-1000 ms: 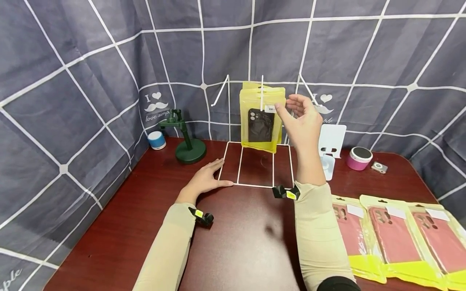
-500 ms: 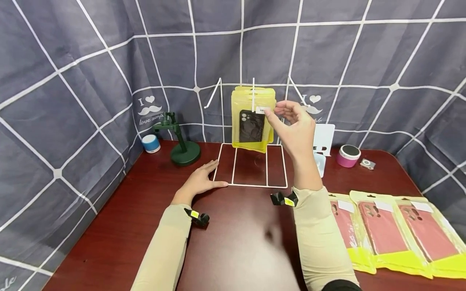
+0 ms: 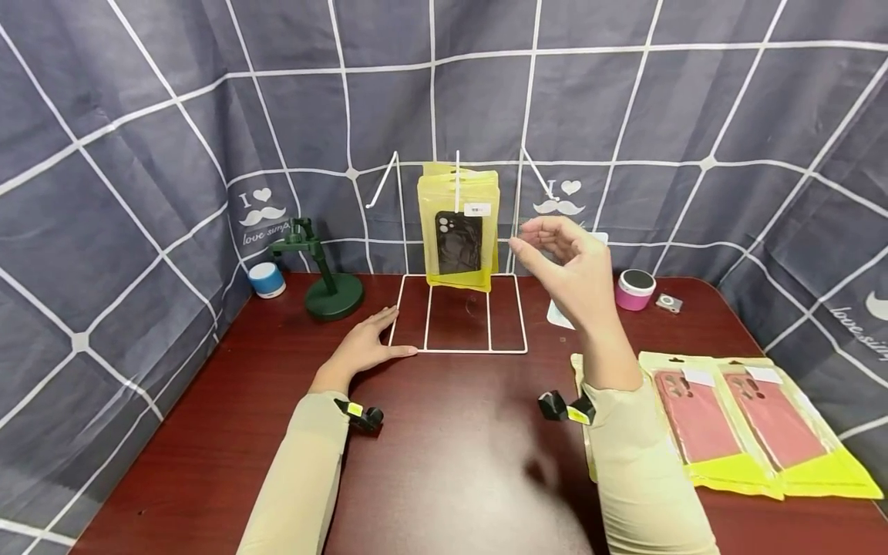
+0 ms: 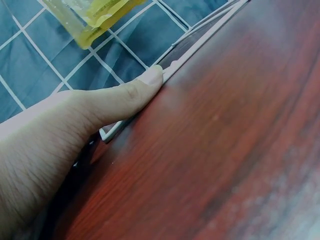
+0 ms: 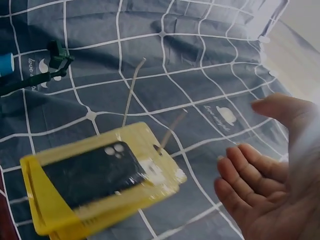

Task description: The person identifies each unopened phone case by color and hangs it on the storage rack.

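Note:
A white wire display rack [image 3: 459, 351] stands at the table's back. On its middle prong [image 3: 457, 181] hang yellow-edged clear pouches [image 3: 489, 254], one behind another, the front one containing a black phone case [image 3: 459, 245]. My left hand [image 3: 361, 347] rests on the front left corner of the rack's base, fingers extended; the left wrist view shows its thumb [image 4: 135, 95] lying along the wire. My right hand [image 3: 579, 270] is in the air right of the pouches, holding nothing, fingers loosely bent and thumb apart. In the right wrist view, a gap separates it from the hanging pouch [image 5: 95, 175].
Pouches with pink phone cases [image 3: 701, 416] lie at right, one partly under my right sleeve. A green stand [image 3: 333, 293] and blue speaker [image 3: 267, 280] are back left. A pink speaker [image 3: 634, 291] and small silver device [image 3: 669, 303] sit back right. Grid-patterned cloth hangs behind.
My right hand has let go of the front pouch's edge and moved right and down from it. The left hand stays on the rack. The head view has turned rightward.

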### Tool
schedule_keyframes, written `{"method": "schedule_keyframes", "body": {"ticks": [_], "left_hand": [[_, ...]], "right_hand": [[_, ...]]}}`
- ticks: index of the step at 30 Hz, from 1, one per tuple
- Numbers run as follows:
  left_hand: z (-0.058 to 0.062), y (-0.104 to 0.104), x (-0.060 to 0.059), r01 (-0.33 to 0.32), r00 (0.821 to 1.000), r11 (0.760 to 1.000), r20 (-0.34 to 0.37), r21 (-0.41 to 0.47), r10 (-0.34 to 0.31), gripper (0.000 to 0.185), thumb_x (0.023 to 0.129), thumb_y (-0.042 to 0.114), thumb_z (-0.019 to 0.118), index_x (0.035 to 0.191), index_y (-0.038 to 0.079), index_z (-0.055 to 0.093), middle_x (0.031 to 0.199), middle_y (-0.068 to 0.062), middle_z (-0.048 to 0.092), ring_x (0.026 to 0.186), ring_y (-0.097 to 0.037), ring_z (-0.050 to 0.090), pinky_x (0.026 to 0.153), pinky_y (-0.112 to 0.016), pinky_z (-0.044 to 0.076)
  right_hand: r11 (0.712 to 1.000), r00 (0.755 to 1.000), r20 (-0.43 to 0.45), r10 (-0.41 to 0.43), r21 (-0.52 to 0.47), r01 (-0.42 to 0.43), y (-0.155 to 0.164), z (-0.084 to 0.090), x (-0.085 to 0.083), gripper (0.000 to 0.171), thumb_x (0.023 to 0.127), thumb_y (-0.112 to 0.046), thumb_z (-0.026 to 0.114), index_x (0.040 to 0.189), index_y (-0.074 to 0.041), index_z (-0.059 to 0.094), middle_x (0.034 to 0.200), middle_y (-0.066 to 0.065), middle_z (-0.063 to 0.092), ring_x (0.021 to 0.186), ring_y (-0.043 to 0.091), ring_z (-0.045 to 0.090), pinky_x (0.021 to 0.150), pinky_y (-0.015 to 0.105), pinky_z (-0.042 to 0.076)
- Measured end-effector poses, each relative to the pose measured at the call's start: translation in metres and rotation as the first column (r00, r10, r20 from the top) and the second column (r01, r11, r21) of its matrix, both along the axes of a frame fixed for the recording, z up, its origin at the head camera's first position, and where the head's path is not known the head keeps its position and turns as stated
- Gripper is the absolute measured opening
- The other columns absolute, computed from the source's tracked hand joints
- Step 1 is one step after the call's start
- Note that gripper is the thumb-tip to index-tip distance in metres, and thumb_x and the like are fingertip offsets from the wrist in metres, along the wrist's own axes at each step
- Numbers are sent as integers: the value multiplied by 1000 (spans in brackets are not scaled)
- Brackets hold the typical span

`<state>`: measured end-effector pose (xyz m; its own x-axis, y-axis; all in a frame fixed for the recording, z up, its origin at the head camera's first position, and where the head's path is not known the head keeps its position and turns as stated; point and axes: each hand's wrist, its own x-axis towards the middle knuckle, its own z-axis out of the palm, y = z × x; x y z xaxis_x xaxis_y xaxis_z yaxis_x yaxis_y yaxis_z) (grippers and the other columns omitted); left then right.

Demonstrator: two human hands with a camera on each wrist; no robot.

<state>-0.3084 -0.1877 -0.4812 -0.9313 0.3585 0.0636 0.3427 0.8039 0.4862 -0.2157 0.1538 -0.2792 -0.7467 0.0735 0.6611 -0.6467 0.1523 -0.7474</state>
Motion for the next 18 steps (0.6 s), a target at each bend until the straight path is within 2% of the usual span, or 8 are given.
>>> {"method": "schedule_keyframes", "body": {"ticks": [7,10,13,15,18], "left_hand": [[1,3,0,-26,1000,999,-16,20,27,114,69,82,69,157,16,38,162,-8,33,149,-27,29,117,-51,32],[1,5,1,-42,999,999,-29,24,43,115,67,84,69,156,15,41,161,-7,35,148,-26,31,116,-51,33],[0,6,2,-55,997,998,-51,18,56,115,67,85,68,155,15,42,160,-7,37,147,-28,33,115,-52,34],[-1,7,3,-61,996,998,-62,9,62,115,68,86,67,155,16,42,160,-7,37,147,-29,34,115,-53,35],[-2,6,3,-66,995,998,-78,-5,66,114,68,87,65,155,16,42,160,-7,38,147,-29,34,114,-53,35]], "right_hand": [[995,996,89,20,95,-29,48,-9,13,22,89,-7,77,106,4,71,93,1,74,85,13,69,78,19,54],[975,987,153,-50,221,15,75,-23,15,20,91,-13,76,107,-1,72,92,-3,74,81,10,68,73,16,52],[927,965,229,-126,374,32,102,-42,14,20,91,-22,77,106,-10,74,93,-4,74,79,8,68,68,16,51],[878,950,261,-171,479,27,120,-56,14,19,91,-28,77,106,-15,74,93,-4,73,78,8,66,65,16,49],[789,937,291,-192,614,-29,146,-80,12,19,93,-32,75,106,-19,74,94,-4,74,81,7,66,66,18,50]]}}
